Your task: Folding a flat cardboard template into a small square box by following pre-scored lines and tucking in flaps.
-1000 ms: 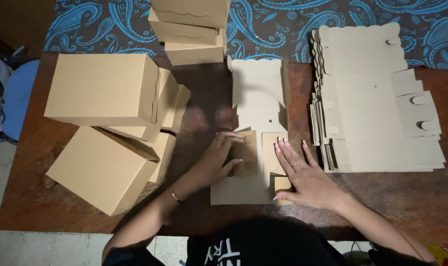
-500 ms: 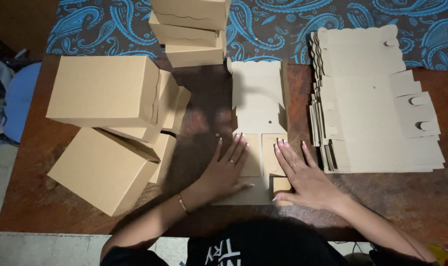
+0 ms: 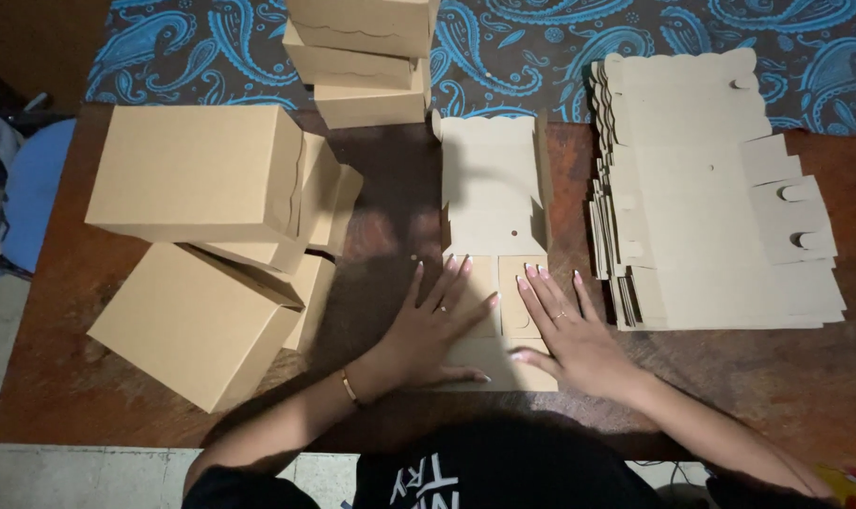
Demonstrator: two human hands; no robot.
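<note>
A flat tan cardboard box blank [image 3: 492,193] lies on the dark wooden table [image 3: 371,217] in front of me, its near flaps folded inward. My left hand [image 3: 434,325] lies palm down with fingers spread on the left folded flap. My right hand [image 3: 567,335] presses flat on the right folded flap beside it. Neither hand grips anything; both push the cardboard down against the table.
A stack of flat unfolded box blanks [image 3: 715,188] lies at the right. Several assembled tan boxes [image 3: 197,179] pile up at the left, one [image 3: 197,325] tilted near the front edge. More boxes [image 3: 362,57] stack at the back on a blue patterned cloth [image 3: 541,47].
My left hand has slid from curled over the left flap to lying flat and spread on it. The right hand stays pressed on the right flap.
</note>
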